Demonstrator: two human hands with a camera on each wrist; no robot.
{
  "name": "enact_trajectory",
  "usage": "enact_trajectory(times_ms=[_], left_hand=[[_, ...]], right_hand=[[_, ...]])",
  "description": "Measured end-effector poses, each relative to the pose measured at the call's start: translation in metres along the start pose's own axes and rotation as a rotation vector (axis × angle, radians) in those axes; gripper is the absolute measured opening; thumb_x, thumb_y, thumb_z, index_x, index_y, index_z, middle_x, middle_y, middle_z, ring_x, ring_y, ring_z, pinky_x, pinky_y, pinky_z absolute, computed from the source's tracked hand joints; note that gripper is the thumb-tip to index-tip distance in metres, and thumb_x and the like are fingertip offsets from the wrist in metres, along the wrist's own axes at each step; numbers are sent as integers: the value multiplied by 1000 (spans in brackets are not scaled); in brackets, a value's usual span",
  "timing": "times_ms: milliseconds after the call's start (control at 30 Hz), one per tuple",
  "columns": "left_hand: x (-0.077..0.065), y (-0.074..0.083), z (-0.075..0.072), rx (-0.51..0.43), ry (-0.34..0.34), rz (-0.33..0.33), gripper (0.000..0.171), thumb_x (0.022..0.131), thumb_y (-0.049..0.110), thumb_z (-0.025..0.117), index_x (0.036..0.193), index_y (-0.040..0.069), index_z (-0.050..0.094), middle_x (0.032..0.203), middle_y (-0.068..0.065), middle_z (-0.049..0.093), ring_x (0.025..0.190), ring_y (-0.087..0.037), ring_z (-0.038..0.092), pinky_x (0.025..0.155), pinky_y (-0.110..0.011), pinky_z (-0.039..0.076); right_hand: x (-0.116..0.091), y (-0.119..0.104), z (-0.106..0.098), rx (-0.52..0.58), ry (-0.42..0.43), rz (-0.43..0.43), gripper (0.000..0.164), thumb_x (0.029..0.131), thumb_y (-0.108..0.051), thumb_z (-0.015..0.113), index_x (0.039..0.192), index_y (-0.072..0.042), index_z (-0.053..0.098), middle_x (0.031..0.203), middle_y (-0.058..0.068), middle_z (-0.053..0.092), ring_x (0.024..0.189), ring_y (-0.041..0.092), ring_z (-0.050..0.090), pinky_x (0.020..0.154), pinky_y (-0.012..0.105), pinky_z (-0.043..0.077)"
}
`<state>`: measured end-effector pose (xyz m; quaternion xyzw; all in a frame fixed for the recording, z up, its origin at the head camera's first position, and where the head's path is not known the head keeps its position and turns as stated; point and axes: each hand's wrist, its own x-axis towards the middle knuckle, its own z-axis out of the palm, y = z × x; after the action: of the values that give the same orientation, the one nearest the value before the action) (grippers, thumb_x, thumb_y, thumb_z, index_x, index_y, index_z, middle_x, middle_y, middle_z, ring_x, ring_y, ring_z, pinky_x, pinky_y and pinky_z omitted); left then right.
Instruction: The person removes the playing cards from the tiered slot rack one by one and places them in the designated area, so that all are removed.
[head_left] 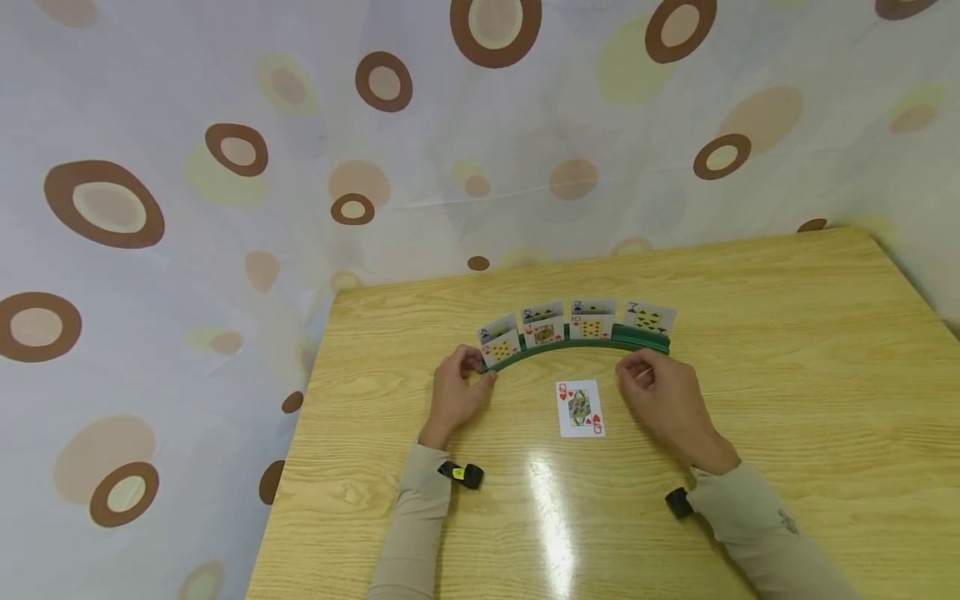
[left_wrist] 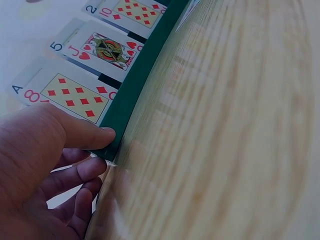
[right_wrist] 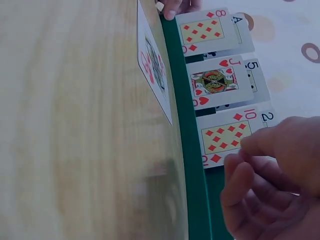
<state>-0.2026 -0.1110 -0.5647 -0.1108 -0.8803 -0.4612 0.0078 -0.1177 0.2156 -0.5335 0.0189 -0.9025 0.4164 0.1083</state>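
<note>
Cards [head_left: 543, 333]: seven in one green rack [head_left: 637, 336], one on the table [head_left: 787, 375]

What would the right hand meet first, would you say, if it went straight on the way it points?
Probably the ten of diamonds in the green card holder, though its distance from the right hand is unclear.

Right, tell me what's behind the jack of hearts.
A black 5 stands behind the jack. Its top strip shows; the jack covers most of the lower part.
</note>
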Motion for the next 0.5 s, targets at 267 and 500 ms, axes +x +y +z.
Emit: enact_trajectory(times_ms=[267,500], left_hand=[[0,2,-1,0,-14,-24,26,95,9,81,117,5,69,107,-15,73,105,-28,65,96,-36,49],[-1,3,-1,1,-8,-19,25,95,9,82,116,5,69,106,-15,73,103,-27,63,95,-34,48]], right_hand=[[25,1,0,-17,191,-100,6,101,-4,74,102,1,78,90,18,80,70,24,72,61,11,46],[37,3,3,-17,229,-130,8,102,-4,75,107,2,79,94,19,81,71,26,72,66,5,42]])
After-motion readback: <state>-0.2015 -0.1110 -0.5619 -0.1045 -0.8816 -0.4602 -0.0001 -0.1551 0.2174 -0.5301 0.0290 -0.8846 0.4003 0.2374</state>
